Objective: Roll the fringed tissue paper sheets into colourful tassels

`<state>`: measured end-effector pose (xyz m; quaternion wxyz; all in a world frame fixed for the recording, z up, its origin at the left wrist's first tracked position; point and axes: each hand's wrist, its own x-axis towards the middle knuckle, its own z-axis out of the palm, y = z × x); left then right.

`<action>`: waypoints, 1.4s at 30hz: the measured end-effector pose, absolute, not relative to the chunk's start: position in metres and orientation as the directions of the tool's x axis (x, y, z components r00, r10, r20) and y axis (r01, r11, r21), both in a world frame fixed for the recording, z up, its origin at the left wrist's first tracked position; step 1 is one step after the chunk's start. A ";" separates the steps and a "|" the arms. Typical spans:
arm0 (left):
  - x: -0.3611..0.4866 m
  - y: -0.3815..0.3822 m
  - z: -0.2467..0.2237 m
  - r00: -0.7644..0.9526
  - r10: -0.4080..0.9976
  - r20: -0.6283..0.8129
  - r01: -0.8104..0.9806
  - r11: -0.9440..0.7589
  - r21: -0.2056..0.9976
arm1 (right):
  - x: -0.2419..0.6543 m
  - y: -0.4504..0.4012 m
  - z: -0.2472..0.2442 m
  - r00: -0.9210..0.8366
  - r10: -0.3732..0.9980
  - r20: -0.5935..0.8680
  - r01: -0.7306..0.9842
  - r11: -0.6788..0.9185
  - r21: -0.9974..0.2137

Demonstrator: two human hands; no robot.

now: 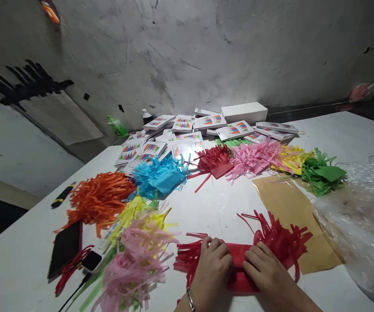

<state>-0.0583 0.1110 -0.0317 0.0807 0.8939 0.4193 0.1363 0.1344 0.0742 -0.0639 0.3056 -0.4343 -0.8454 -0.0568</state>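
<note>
Red fringed paper [239, 252] lies on the near side of the table [203, 208], right of centre. The left hand [214, 265] and right hand [268, 269] hold its plain middle, fingers curled close. A brown sheet [299, 216] sits just right, a pink fringed bundle [135, 255] left; far back, printed boxes [209, 121] lie heaped.

Gap over central tabletop [203, 206], red tissue [240, 255] nearside, pink fringe [133, 260] left, plastic [362, 221] right
</note>
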 end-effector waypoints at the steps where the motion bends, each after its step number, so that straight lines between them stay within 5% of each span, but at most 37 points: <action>1: -0.061 0.111 -0.031 0.618 0.770 0.162 0.722 -0.636 0.272 | 0.140 0.072 -0.066 -0.433 0.692 0.578 0.765 0.621 -0.170; 5: -0.070 0.107 -0.031 0.640 0.762 0.100 0.707 -0.634 0.313 | 0.155 0.064 -0.066 -0.336 0.716 0.612 0.780 0.575 -0.245; 14: -0.049 0.102 -0.010 0.383 0.919 -0.095 0.880 -0.331 0.340 | 0.138 0.068 -0.054 -0.043 0.913 0.405 0.864 0.238 -0.445; 17: -0.047 0.105 -0.012 0.474 0.875 -0.096 0.852 -0.427 0.304 | 0.138 0.070 -0.058 -0.095 0.898 0.430 0.833 0.309 -0.460; 21: -0.050 0.109 -0.027 0.643 0.765 0.007 0.750 -0.632 0.197 | 0.139 0.068 -0.063 -0.306 0.788 0.534 0.804 0.515 -0.299; 27: -0.046 0.109 -0.029 0.643 0.762 0.070 0.752 -0.647 0.128 | 0.126 0.073 -0.065 -0.420 0.747 0.516 0.856 0.514 -0.048; 34: -0.041 0.094 -0.042 0.740 0.616 0.270 0.566 -0.787 0.244 | 0.125 0.088 -0.046 -0.025 0.821 0.571 0.796 0.362 -0.485; 42: -0.058 0.127 -0.089 0.735 0.627 0.258 0.659 -0.751 -0.050 | 0.211 0.086 -0.027 0.605 0.636 0.479 0.586 0.050 -0.809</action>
